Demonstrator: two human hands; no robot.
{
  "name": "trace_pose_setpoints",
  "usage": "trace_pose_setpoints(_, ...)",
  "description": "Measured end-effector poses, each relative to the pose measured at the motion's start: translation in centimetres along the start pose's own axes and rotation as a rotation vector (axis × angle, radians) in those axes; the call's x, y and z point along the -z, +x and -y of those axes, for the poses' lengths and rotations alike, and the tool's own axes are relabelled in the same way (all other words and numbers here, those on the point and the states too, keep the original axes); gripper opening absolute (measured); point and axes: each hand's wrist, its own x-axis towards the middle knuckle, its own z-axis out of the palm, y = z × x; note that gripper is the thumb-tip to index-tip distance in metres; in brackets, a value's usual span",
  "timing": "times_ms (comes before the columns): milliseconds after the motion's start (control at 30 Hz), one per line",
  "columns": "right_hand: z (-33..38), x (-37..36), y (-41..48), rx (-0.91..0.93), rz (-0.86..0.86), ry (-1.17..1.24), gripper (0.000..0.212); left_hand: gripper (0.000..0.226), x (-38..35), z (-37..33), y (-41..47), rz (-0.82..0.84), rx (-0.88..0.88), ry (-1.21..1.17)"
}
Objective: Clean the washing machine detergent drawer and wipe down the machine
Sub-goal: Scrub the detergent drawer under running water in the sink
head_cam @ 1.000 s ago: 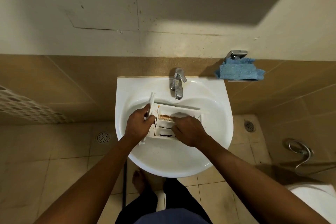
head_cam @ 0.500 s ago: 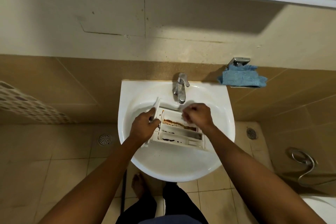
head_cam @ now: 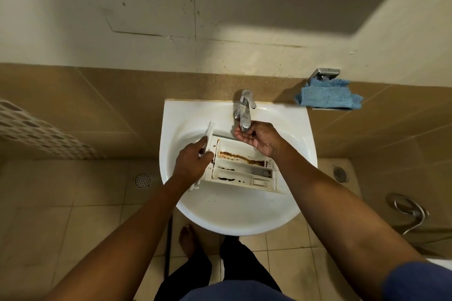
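Note:
A white detergent drawer (head_cam: 244,170) lies in the white sink (head_cam: 234,212), its compartments streaked with brown and black residue. My left hand (head_cam: 193,162) grips the drawer's left front panel. My right hand (head_cam: 256,137) is cupped under the spout of the chrome tap (head_cam: 245,111), fingers curled, holding nothing that I can see. No water stream is visible.
A blue cloth (head_cam: 329,96) hangs on a metal holder on the wall right of the sink. A white perforated basket (head_cam: 31,129) stands at left. Floor drains (head_cam: 143,179) and a hose (head_cam: 411,210) lie on the tiled floor.
My right hand has lifted off the drawer and moved up to the tap spout. My left hand still holds the drawer's left end.

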Motion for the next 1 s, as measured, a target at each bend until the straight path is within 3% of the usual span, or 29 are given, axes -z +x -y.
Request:
trace_pose_setpoints(200,0.7,-0.1,-0.8,-0.026,0.056,-0.069,0.029,0.051,0.0,0.1,0.0,-0.003,0.020,-0.006)
trace_pose_setpoints(433,0.5,0.2,-1.3,-0.033,0.018,-0.109,0.030,0.052,0.1,0.0,-0.1,-0.002,0.043,-0.016)
trace_pose_setpoints(633,-0.1,-0.1,-1.2,0.028,-0.065,-0.071,0.029,0.054,0.3,-0.5,-0.2,0.023,0.052,-0.016)
trace_pose_setpoints(733,-0.5,0.4,-1.8,0.033,-0.192,-0.132,0.028,0.054,0.2,-0.7,-0.3,0.074,0.071,-0.059)
trace_pose_setpoints(833,-1.6,0.5,-2.6,0.026,-0.193,-0.222,0.027,0.056,0.2,-0.9,-0.2,0.158,0.122,-0.154)
trace_pose_setpoints(1000,-3.4,-3.2,-3.1,0.233,-0.096,-0.355,0.024,0.058,-0.2,-1.2,-0.2,0.185,0.144,-0.191)
